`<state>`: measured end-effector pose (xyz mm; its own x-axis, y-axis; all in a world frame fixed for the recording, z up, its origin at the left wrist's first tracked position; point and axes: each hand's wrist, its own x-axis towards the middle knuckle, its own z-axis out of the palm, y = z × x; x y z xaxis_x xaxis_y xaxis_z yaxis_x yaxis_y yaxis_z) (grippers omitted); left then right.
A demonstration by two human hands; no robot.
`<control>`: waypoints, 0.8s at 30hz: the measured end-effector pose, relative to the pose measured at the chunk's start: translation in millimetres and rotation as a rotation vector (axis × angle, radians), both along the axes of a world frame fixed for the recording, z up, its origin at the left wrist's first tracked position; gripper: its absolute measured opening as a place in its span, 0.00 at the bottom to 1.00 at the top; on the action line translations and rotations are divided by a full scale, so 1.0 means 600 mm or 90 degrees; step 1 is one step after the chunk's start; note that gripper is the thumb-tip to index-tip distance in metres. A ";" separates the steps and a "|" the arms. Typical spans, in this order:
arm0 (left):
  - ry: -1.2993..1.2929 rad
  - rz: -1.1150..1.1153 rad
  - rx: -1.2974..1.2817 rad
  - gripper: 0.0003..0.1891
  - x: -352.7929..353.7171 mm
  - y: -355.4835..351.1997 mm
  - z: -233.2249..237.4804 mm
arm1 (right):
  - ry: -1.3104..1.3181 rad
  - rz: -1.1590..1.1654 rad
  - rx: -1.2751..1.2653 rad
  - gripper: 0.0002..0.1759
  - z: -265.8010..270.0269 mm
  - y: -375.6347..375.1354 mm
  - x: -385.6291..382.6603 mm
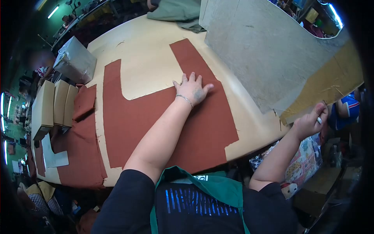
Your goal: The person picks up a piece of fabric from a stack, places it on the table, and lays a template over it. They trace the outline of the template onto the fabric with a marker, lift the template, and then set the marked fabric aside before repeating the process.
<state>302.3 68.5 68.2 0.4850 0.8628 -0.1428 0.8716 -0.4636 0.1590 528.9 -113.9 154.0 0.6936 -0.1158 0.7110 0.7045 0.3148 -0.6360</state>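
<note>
My left hand (191,90) lies flat with its fingers spread on a rust-red cloth piece (140,128). The cloth is cut in a broad U shape, with two strips pointing away from me. At the right, my right hand (309,124) is closed around a small white stick-like piece (319,120), most of it hidden by the fingers. Its thumb is right at the brown lower border of a large grey pattern sheet (269,54). That sheet slants across the right side of the table, beside the cloth.
More rust-red cloth (80,144) lies at the left of the pale table (144,43), below several cardboard boxes (43,105). A wrapped white box (76,60) stands behind them. Dark green cloth (175,11) sits at the far edge. A patterned bundle (302,163) is below the right edge.
</note>
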 end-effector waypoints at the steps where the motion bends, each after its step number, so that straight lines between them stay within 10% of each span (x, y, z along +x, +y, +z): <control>1: -0.035 0.043 -0.043 0.33 0.007 0.008 0.004 | -0.034 -0.027 -0.040 0.12 -0.009 -0.025 0.020; 13: -0.247 0.412 -0.234 0.22 0.030 0.150 -0.046 | -0.117 -0.033 -0.122 0.12 0.016 -0.159 0.027; 24: -0.250 0.163 0.138 0.25 0.040 0.102 -0.044 | 0.041 0.079 -0.035 0.14 -0.012 -0.239 0.025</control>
<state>326.1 129.7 42.1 0.2358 0.9503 0.2033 0.8555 -0.3022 0.4206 543.8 -257.5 147.0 0.7440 0.0112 0.6680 0.6204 0.3597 -0.6970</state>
